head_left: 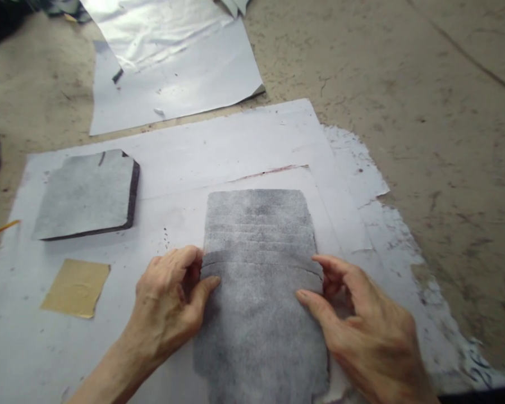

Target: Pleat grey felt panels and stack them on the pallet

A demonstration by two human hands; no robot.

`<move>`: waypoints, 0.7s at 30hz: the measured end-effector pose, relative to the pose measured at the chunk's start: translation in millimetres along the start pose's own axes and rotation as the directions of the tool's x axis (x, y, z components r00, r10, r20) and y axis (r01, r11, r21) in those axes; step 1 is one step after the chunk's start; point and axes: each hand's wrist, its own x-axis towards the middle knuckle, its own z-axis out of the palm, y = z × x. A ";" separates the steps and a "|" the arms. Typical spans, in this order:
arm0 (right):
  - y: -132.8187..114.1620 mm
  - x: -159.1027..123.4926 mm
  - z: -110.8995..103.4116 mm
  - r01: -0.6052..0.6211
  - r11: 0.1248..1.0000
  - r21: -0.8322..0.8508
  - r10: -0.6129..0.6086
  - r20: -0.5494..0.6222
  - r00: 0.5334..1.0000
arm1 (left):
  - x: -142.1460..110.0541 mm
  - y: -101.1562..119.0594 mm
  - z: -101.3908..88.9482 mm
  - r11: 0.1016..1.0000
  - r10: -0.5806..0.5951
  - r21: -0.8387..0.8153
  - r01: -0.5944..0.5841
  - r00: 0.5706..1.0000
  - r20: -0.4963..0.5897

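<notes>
A long grey felt-like piece [261, 331] lies before me on white paper, with several crosswise ridges or layered edges near its far end. A curved seam or overlapping edge runs across it between my hands. My left hand [174, 294] grips the left side at this seam, thumb on top and the other fingers curled at the edge. At the opposite edge, my right hand [357, 320] holds the piece in the same way, its thumb resting on the grey surface. The near end runs out of the bottom of the view.
A stack of grey cut pieces with dark edges [88, 193] sits at the left on the white paper [252, 143]. Nearer me lies a tan square of tape or paper [76, 287]. Farther back, more white sheets [185, 84] cover part of the worn brown tabletop [382, 73].
</notes>
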 end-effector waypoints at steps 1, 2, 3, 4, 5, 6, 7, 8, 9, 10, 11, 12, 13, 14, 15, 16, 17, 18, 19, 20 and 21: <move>-1.3 -2.0 0.5 -0.060 0.998 0.008 0.060 -0.007 0.998 | -1.6 0.2 0.6 1.000 -0.014 0.003 0.014 1.000 -0.004; -2.4 -3.3 0.9 -0.105 0.994 0.014 0.105 -0.015 0.994 | -2.7 0.3 1.2 1.000 -0.024 0.002 0.024 1.000 -0.012; -3.2 -4.1 1.0 -0.133 0.991 0.016 0.133 -0.020 0.991 | -3.4 0.3 1.9 1.000 -0.031 -0.006 0.030 0.999 -0.027; -3.9 -4.3 1.0 -0.147 0.989 0.014 0.147 -0.021 0.989 | -3.7 0.2 2.6 0.999 -0.038 -0.019 0.037 0.998 -0.043; -4.3 -4.1 1.0 -0.152 0.988 0.014 0.152 -0.020 0.988 | -3.7 0.1 3.1 0.998 -0.047 -0.033 0.045 0.997 -0.056; -4.8 -3.7 0.9 -0.154 0.988 0.019 0.155 -0.019 0.988 | -3.4 -0.1 3.5 0.997 -0.057 -0.047 0.055 0.996 -0.062; -5.2 -3.3 0.8 -0.156 0.987 0.028 0.156 -0.016 0.988 | -3.1 -0.3 3.6 0.996 -0.070 -0.058 0.067 0.996 -0.059; -5.6 -2.8 0.7 -0.156 0.987 0.038 0.156 -0.013 0.988 | -2.6 -0.6 3.5 0.994 -0.086 -0.070 0.083 0.995 -0.051; -6.1 -2.4 0.6 -0.154 0.987 0.047 0.154 -0.013 0.988 | -2.3 -0.9 3.2 0.992 -0.103 -0.082 0.099 0.994 -0.038; -6.5 -2.1 0.5 -0.152 0.987 0.052 0.153 -0.014 0.988 | -2.0 -1.1 2.7 0.989 -0.121 -0.093 0.118 0.992 -0.027; -6.9 -1.8 0.3 -0.150 0.987 0.055 0.151 -0.016 0.988 | -1.7 -1.3 2.1 0.986 -0.136 -0.104 0.134 0.991 -0.015; -7.2 -1.6 0.1 -0.149 0.987 0.054 0.150 -0.018 0.989 | -1.6 -1.4 1.5 0.982 -0.150 -0.112 0.149 0.989 -0.003; -7.4 -1.5 0.0 -0.148 0.988 0.054 0.149 -0.017 0.989 | -1.4 -1.3 1.0 0.980 -0.160 -0.120 0.159 0.987 0.004; -7.4 -1.4 -0.1 -0.149 0.987 0.055 0.150 -0.014 0.989 | -1.3 -1.0 0.5 0.978 -0.165 -0.127 0.165 0.986 0.010; -7.3 -1.5 -0.2 -0.152 0.987 0.061 0.152 -0.009 0.988 | -1.0 -0.7 0.1 0.976 -0.170 -0.133 0.171 0.985 0.013; -7.1 -1.6 -0.3 -0.154 0.986 0.069 0.155 -0.002 0.988 | -0.6 -0.2 -0.2 0.975 -0.174 -0.136 0.174 0.985 0.017; -6.8 -1.7 -0.4 -0.157 0.984 0.079 0.157 0.005 0.988 | -0.1 0.2 -0.4 0.974 -0.176 -0.138 0.177 0.984 0.021; -6.4 -1.9 -0.5 -0.163 0.983 0.088 0.163 0.011 0.987 | 0.4 0.5 -0.4 0.974 -0.178 -0.140 0.180 0.984 0.026; -6.0 -2.1 -0.7 -0.168 0.981 0.096 0.167 0.020 0.986 | 1.0 0.6 -0.3 0.974 -0.178 -0.138 0.181 0.984 0.031; -5.6 -2.4 -0.8 -0.171 0.980 0.102 0.170 0.023 0.985 | 1.5 0.5 0.0 0.975 -0.175 -0.133 0.178 0.984 0.035; -5.3 -2.7 -1.0 -0.175 0.979 0.108 0.173 0.029 0.984 | 1.8 0.3 0.5 0.978 -0.166 -0.125 0.169 0.986 0.032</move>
